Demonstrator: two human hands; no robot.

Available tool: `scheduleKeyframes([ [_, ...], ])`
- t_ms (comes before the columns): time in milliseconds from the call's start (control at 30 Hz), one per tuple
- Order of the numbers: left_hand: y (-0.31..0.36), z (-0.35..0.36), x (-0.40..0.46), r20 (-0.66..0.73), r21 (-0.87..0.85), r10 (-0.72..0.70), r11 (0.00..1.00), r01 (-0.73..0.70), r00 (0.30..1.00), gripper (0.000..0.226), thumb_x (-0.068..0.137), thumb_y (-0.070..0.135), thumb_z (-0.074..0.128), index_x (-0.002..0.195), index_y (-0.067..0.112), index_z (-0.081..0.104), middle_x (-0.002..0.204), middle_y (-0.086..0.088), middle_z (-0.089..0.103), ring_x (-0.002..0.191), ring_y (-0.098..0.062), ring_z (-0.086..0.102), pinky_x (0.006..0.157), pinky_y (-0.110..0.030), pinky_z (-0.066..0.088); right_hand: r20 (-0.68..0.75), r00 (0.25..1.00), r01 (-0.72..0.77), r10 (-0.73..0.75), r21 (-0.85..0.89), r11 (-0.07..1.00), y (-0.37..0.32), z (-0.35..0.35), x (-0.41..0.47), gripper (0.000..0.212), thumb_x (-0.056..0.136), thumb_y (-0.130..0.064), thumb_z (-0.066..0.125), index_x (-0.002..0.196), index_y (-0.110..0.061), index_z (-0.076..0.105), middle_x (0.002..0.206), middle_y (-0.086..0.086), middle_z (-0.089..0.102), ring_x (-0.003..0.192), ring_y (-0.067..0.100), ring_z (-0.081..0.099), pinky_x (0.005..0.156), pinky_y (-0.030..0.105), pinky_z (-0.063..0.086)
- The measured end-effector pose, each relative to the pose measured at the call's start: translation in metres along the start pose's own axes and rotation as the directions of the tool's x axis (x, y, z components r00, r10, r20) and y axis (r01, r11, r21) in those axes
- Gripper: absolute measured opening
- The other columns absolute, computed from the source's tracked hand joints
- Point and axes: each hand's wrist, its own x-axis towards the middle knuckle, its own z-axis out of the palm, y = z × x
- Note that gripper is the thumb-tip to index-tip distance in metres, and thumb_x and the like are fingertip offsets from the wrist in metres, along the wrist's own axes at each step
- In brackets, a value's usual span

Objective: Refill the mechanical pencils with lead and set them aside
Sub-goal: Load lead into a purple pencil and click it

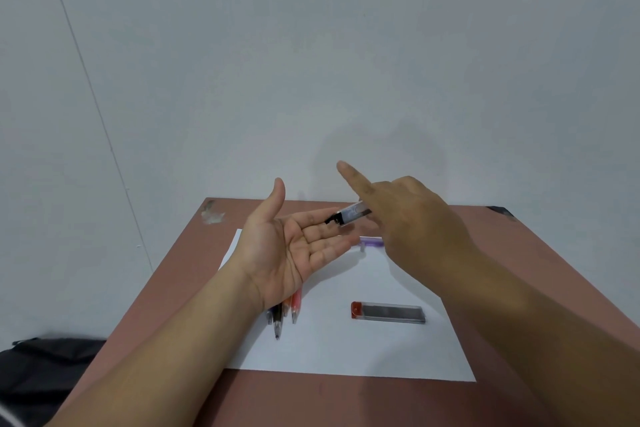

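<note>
Left hand [294, 246] is held palm up, fingers spread flat, above a white paper sheet [363, 350]. Right hand [408, 218] pinches a clear rectangular lead case [351, 213], black cap tilted over the palm, forefinger extended. Slim plastic mechanical pencils [285, 314] lie beneath the left wrist; a second, red-capped lead case [388, 312] lies flat nearby.
</note>
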Motion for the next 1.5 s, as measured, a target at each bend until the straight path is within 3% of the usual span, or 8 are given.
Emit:
scheduleKeyframes([
  [133,-0.001,0.0,0.0,0.0,0.011,0.009,1.0,-0.009,1.0,0.098,0.092,0.074,0.04,0.136,-0.013,0.049,0.133,-0.033,0.059,0.124,-0.05,0.057,0.109,-0.049,0.042,-0.056,0.991,0.121,-0.118,0.043,0.992,0.009,0.001,-0.002,0.077,0.059,0.016,0.078,0.127,-0.021,0.07,0.097,-0.004,0.069,0.08,0.028,0.058,0.056,0.038,0.052],
  [267,0.0,-0.001,0.001,-0.013,0.011,0.0,1.0,0.0,1.0,0.1,0.089,0.075,0.045,0.137,-0.013,0.048,0.133,-0.035,0.057,0.123,-0.052,0.057,0.107,-0.05,0.044,-0.005,1.0,0.022,-0.022,-0.004,1.0,0.002,-0.004,0.002,0.109,0.065,0.012,0.073,0.156,-0.032,0.033,0.09,-0.008,0.062,0.075,0.022,0.05,0.052,0.034,0.047],
  [367,-0.001,-0.001,0.001,-0.01,0.008,-0.001,1.0,0.001,1.0,0.099,0.09,0.074,0.043,0.136,-0.013,0.049,0.133,-0.034,0.058,0.122,-0.053,0.057,0.107,-0.051,0.043,-0.035,0.994,0.103,-0.102,0.026,0.994,0.007,-0.003,0.0,0.079,0.06,0.016,0.075,0.128,-0.025,0.068,0.098,-0.006,0.069,0.08,0.027,0.057,0.056,0.036,0.05],
  [633,-0.001,-0.003,0.002,0.024,-0.017,-0.027,0.999,0.027,0.999,0.101,0.089,0.076,0.044,0.137,-0.013,0.048,0.135,-0.035,0.056,0.123,-0.055,0.055,0.108,-0.052,0.042,-0.048,0.998,0.038,-0.038,-0.012,0.999,0.004,-0.004,0.001,0.103,0.064,0.013,0.072,0.153,-0.027,0.041,0.089,-0.008,0.063,0.071,0.024,0.05,0.049,0.035,0.047],
  [767,-0.001,-0.001,0.001,0.036,-0.012,-0.027,1.0,0.027,0.999,0.099,0.09,0.076,0.042,0.137,-0.012,0.049,0.135,-0.032,0.058,0.123,-0.054,0.056,0.107,-0.052,0.043,-0.048,0.995,0.091,-0.089,0.035,0.995,0.007,-0.002,-0.001,0.078,0.06,0.017,0.073,0.126,-0.024,0.069,0.096,-0.007,0.07,0.076,0.026,0.055,0.053,0.037,0.051],
  [900,-0.001,-0.003,0.002,0.047,-0.034,-0.035,0.999,0.037,0.998,0.099,0.089,0.074,0.046,0.14,-0.01,0.045,0.136,-0.033,0.056,0.122,-0.054,0.056,0.107,-0.054,0.043,-0.011,1.0,0.0,0.001,0.046,0.999,0.004,-0.005,0.001,0.103,0.075,0.008,0.071,0.156,-0.04,0.031,0.092,-0.008,0.066,0.074,0.023,0.05,0.053,0.042,0.053],
  [1000,-0.002,-0.001,0.003,0.009,0.037,0.016,0.999,-0.016,1.0,0.086,0.092,0.067,0.046,0.133,-0.007,0.053,0.131,-0.03,0.061,0.119,-0.049,0.061,0.107,-0.052,0.045,-0.07,0.997,0.042,-0.037,0.068,0.997,0.01,-0.002,-0.003,0.075,0.067,0.018,0.071,0.131,-0.022,0.067,0.099,-0.003,0.071,0.076,0.028,0.055,0.053,0.044,0.054],
  [1500,-0.015,-0.001,0.007,-0.095,0.737,0.465,0.627,-0.252,0.88,0.008,0.094,0.016,0.068,0.098,0.012,0.075,0.089,-0.005,0.078,0.088,-0.021,0.073,0.079,-0.033,0.059,-0.164,0.969,-0.177,0.183,0.051,0.983,-0.006,0.014,-0.024,0.071,0.07,0.012,0.079,0.133,-0.019,0.066,0.103,-0.001,0.073,0.079,0.03,0.063,0.056,0.044,0.059],
])
